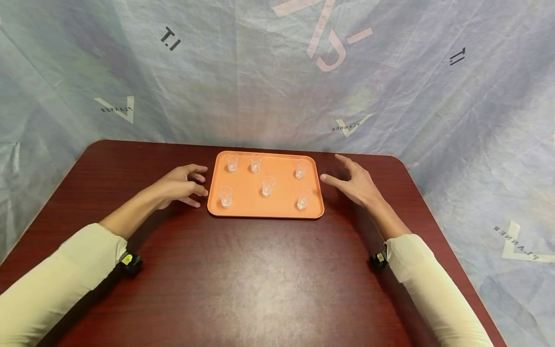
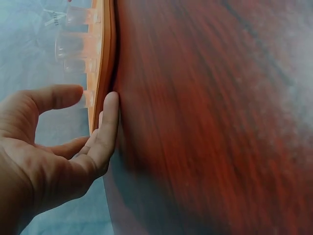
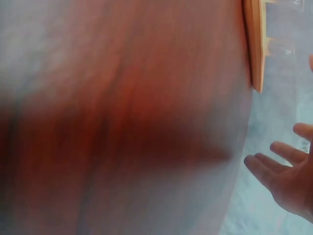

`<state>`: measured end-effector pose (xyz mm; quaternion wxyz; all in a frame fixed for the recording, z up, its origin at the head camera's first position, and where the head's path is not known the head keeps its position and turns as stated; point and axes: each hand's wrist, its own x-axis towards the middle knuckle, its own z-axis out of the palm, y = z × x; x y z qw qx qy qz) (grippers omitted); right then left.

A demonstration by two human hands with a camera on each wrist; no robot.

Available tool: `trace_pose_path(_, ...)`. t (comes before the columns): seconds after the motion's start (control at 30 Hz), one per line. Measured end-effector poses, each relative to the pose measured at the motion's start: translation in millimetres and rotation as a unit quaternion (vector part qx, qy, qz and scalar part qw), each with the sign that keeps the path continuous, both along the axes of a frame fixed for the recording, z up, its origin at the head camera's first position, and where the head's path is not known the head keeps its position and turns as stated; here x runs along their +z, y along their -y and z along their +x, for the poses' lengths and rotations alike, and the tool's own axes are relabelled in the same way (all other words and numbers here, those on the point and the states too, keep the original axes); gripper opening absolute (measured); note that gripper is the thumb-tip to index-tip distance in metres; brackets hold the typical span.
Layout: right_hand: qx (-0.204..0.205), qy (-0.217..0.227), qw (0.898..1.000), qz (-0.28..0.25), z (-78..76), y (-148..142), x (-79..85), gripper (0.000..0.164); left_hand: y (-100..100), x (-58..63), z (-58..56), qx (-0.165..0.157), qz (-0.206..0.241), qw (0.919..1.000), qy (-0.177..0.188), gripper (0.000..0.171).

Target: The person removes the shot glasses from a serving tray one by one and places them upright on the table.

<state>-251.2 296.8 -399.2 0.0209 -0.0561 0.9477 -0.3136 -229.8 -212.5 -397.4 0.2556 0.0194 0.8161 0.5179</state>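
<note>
An orange tray lies on the table with several small clear cups on it, all upright and spread apart. At its back left stand two cups, one of them a back-left cup; a middle cup is near the center, and a front-right cup is by the right corner. My left hand is right at the tray's left edge, thumb and fingers spread apart and slightly bent, holding nothing. Off the right edge, my right hand hovers with spread fingers, its thumb nearest the rim.
The dark red-brown table has rounded back corners. Behind it and along the sides hangs a grey-blue printed curtain. Black wrist cameras sit at both cuffs, including a left wrist camera.
</note>
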Motion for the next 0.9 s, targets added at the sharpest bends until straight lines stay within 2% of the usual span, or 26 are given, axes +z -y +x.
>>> trace_pose_path(0.27, 0.007, 0.005, 0.997, -0.074, -13.0, 12.5, -5.7, 0.085, -12.1, 2.4, -5.0, 0.000, -0.011, 0.9999, 0.009, 0.089)
trace_pose_path(0.4, 0.015, 0.008, 0.994, -0.111, -22.6, 21.4, -9.0, 0.085, -18.4, 1.4, -7.3, -0.002, -0.020, 0.9997, 0.011, 0.091)
trace_pose_path(0.63, 0.031, 0.028, 0.982, -0.185, -36.3, 33.3, -16.9, 0.083, -25.1, 1.1, -8.7, 0.009, -0.020, 0.9997, 0.014, 0.095)
trace_pose_path(0.9, 0.036, 0.015, 0.971, -0.235, -40.4, 43.0, -18.8, 0.075, -28.8, -1.2, -7.5, 0.033, -0.007, 0.9994, 0.013, 0.101)
